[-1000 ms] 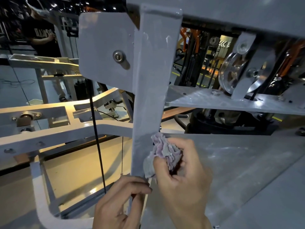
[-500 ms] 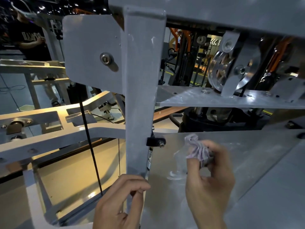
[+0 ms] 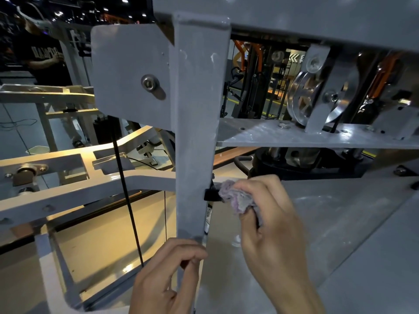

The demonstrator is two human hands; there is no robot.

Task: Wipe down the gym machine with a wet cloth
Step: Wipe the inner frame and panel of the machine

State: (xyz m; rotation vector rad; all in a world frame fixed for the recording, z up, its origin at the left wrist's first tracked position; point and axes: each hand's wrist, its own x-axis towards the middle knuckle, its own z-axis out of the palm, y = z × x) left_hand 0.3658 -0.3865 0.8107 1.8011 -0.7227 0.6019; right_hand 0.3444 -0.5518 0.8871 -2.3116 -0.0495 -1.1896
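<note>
Two bare hands work at a grey gym machine. Right hand (image 3: 269,225) pinches a bunched purple cloth (image 3: 235,196) w/ curled fingers, pressing it against a small black clip (image 3: 209,195) on the right edge of the upright post (image 3: 196,132). Left hand (image 3: 165,277) grips the post's lower edge, fingers wrapped round it, steadying. Best approach, prob.: keep the cloth flat to the metal, work round the clip, then wipe the grey panel (image 3: 340,223) beside it in overlapping strokes.
</note>
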